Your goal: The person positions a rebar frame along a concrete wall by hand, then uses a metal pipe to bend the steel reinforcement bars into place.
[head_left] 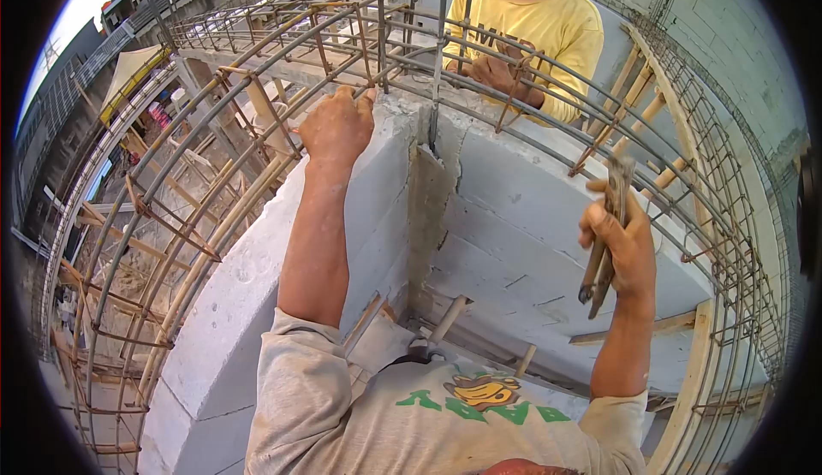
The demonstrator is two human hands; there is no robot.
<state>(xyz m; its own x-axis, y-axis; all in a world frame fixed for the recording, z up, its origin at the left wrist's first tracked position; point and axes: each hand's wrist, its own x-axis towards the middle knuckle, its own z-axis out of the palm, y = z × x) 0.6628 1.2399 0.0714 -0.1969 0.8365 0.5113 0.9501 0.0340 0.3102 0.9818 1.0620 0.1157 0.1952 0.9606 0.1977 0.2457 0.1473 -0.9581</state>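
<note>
My left hand (pixel 336 128) is at the wall corner, fingers curled on the rebar cage (pixel 321 51) that runs above the block wall; its fingertips are partly hidden. My right hand (pixel 623 240) is raised over the right-hand wall, closed around a pair of pincers (pixel 618 186). The pincers' head points up and their two handle ends stick out below the fist. Between the hands, upright rebar (pixel 439 56) rises from the corner joint. Bent wire ties (pixel 511 103) join the bars of the right-hand cage.
Across the corner a co-worker in a yellow shirt (pixel 561 26) has both hands (pixel 497 73) at the bars. Light grey block walls (pixel 522 218) meet below me. Wooden props (pixel 638 90) and more rebar cages (pixel 728 210) stand to the right; a cluttered ground lies far below left.
</note>
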